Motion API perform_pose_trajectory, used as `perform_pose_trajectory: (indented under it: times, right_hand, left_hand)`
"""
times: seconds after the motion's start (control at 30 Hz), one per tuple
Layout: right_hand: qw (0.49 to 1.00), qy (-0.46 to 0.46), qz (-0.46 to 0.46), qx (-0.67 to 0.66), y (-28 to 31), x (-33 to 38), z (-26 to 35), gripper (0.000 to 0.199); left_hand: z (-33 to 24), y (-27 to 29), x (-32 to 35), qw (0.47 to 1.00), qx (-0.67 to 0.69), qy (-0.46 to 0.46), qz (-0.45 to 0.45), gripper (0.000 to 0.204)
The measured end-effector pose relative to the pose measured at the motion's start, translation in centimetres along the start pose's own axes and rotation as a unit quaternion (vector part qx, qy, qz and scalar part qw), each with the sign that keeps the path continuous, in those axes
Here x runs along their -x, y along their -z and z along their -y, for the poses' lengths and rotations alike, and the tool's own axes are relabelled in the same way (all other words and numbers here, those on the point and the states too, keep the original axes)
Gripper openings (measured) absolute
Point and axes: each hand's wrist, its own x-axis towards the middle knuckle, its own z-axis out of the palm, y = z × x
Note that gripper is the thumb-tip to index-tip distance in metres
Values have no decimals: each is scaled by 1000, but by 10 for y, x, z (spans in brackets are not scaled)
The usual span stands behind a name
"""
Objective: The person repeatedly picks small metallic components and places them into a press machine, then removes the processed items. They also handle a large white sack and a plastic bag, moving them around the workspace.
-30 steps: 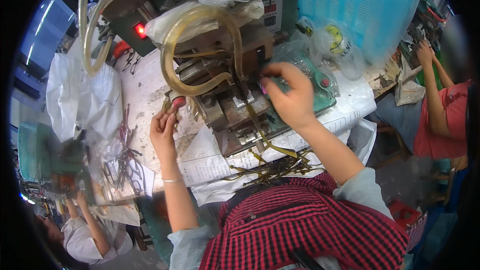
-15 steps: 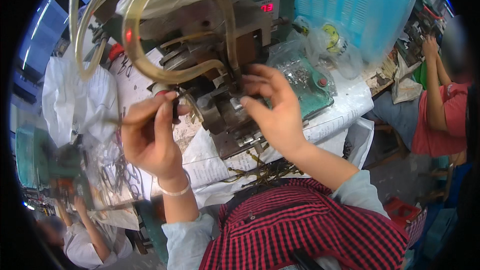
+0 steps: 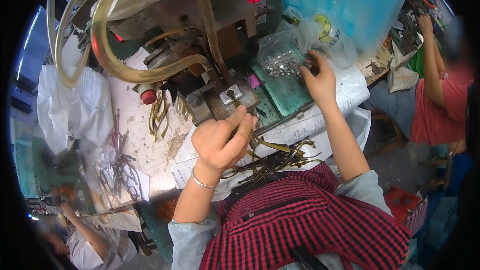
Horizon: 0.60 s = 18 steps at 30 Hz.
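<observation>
Paper-covered tabletop (image 3: 150,140) around press machine (image 3: 210,35); left hand (image 3: 222,140) pinches brass strip (image 3: 239,115); right hand (image 3: 320,77) fingers spread beside rivet bag (image 3: 280,60).

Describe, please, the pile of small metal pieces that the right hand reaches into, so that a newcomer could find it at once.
Start at the big press machine with its yellowish hoses. To its right lies a green tray, and at its far end the right hand touches the heap of small silvery metal pieces. Unlike the long dark strips near the left hand, these are tiny, shiny and loosely piled.
</observation>
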Motion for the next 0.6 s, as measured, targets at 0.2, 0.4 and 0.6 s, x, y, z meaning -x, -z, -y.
perform_pose_trajectory:
  times: [0.2, 0.4, 0.6]
  right_hand:
    - [956, 37, 158, 245, 23, 34, 20, 15]
    - [932, 109, 109, 327, -2, 36, 16, 7]
    - [952, 158, 60, 256, 3, 36, 10, 8]
  left_hand:
    - [4, -5, 4, 1000, 9, 13, -25, 25]
    - [-36, 17, 32, 972, 126, 196, -11, 42]
    - [2, 97, 37, 905, -87, 400, -113, 10]
